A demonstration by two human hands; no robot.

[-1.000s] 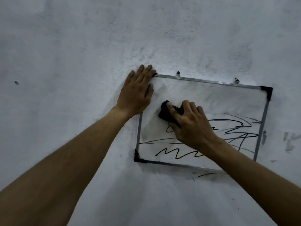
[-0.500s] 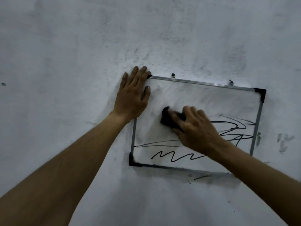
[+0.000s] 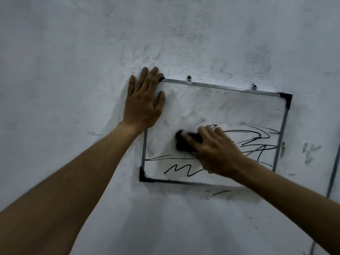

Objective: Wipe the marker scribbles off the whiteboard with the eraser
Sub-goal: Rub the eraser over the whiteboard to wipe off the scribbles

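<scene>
Black eraser (image 3: 185,142) sits mid-board, a bit left of centre. It's pressed onto the whiteboard (image 3: 211,105) under the right hand (image 3: 219,151). The grip is closed on it, with the fingers curled over the top. That hand is motion-blurred and covers most of the block, so I can't call the eraser's long axis.

Key relation: the remaining ink lies right of and below the grip.
- The dense scribbles (image 3: 257,142) are at the right-centre of the board, partly behind the right hand.
- One thin line (image 3: 160,157) runs left to the frame, just under the eraser.
- A zigzag (image 3: 184,169) sits in the lower left of the board.

The upper half is smeared grey, with no lines left. My read is that the coming strokes go right, then down.

The left hand (image 3: 143,103) lies flat at the board's upper-left corner, fingers straight, across the frame and the wall (image 3: 73,52). It holds nothing and looks like a brace.

The board has a metal frame with black corner caps and sits under two fasteners (image 3: 189,77) at its top edge. The right forearm hides the lower-right corner. Sideways strokes could swing it, so the brace matters.

The room is dim, with smudged pale plaster. There are stray marker marks (image 3: 311,151) right of the board and a few below it.
</scene>
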